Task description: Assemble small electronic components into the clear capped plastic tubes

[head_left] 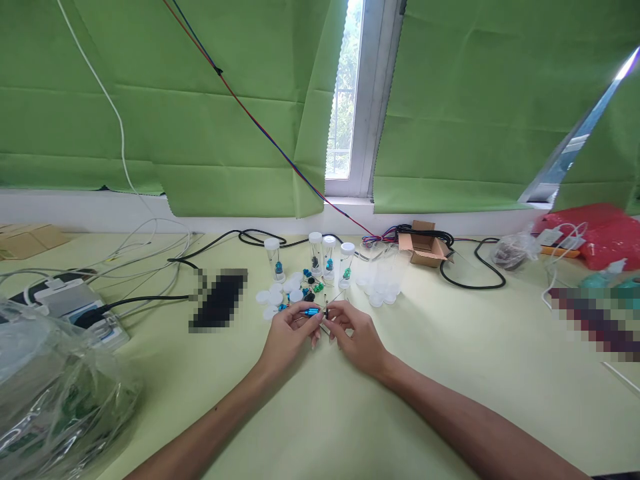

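My left hand (293,330) pinches a small bright-blue cylinder (312,311) between thumb and fingers, close to my right hand. My right hand (357,333) has its fingertips closed around a small dark piece (327,313), almost touching the blue cylinder; its kind is too small to make out. Just beyond the hands lies a loose pile of small blue, green and black parts (313,287), some with thin wire-like ends. Round white caps (275,297) are scattered left of the pile. Several clear tubes with white lids stand behind it, among them a tube (347,263) with green parts inside.
More clear tubes (383,283) cluster right of the pile. An open cardboard box (425,247) and black cable (480,283) lie at the back. On the left are a power strip (100,320) and a clear plastic bag (60,393); a red bag (595,233) sits far right.
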### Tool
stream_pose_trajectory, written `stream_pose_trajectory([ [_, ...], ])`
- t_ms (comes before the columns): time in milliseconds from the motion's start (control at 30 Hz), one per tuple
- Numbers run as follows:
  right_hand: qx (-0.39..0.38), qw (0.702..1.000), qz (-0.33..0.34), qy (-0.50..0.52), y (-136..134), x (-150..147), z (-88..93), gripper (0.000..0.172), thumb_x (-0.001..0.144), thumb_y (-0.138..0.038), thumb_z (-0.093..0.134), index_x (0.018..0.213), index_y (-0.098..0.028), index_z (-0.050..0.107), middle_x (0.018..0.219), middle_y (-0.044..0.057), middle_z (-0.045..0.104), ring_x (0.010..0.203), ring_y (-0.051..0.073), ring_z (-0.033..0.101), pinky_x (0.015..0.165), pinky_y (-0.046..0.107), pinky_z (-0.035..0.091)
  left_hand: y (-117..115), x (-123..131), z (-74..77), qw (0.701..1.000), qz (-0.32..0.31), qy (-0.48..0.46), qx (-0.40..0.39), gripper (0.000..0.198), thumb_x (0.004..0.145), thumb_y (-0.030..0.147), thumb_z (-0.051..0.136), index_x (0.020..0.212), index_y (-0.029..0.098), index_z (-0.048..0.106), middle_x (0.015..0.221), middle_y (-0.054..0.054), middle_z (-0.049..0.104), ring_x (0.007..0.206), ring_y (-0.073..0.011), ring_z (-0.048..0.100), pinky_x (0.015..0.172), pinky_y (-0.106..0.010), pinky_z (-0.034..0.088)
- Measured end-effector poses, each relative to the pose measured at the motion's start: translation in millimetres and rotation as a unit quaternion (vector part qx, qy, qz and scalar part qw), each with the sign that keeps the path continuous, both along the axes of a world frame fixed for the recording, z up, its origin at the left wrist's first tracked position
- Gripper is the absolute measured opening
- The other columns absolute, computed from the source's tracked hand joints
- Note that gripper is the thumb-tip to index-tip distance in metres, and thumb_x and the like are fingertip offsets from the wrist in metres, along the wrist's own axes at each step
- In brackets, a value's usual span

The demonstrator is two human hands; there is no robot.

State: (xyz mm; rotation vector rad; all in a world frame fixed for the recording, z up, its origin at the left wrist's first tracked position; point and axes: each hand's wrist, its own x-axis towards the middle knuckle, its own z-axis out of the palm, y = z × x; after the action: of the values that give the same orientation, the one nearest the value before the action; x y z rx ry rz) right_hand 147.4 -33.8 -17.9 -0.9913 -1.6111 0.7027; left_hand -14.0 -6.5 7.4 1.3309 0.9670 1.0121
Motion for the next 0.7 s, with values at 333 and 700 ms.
stream_pose_trajectory([
  [333,-0.009,1.0,0.002,0.005,4.9,0.1,-7.2,0.012,0.091,-0.022,0.056,0.102,-0.02,0.058,0.079,0.001,0.063,0.058,0.011,0.058,0.057,0.024,0.049,1.0,-0.8,-2.1,1.0,-0.01,0.013,0.016,0.03,0.077,0.038,0.072,0.093,0.015,0.064,0.055,0.001,0.062,0.049,-0.0116,0.054,0.054,-0.024,0.044],
  [700,-0.014,1.0,-0.001,-0.008,4.8,0.7,-6.0,0.012,0.091,-0.025,0.056,0.101,-0.02,0.059,0.074,0.0,0.063,0.056,0.012,0.057,0.057,0.024,0.048,0.5,-1.2,-1.6,0.999,-0.022,0.015,0.02,0.029,0.079,0.039,0.07,0.094,0.016,0.063,0.056,0.001,0.062,0.049,-0.012,0.054,0.054,-0.025,0.044],
])
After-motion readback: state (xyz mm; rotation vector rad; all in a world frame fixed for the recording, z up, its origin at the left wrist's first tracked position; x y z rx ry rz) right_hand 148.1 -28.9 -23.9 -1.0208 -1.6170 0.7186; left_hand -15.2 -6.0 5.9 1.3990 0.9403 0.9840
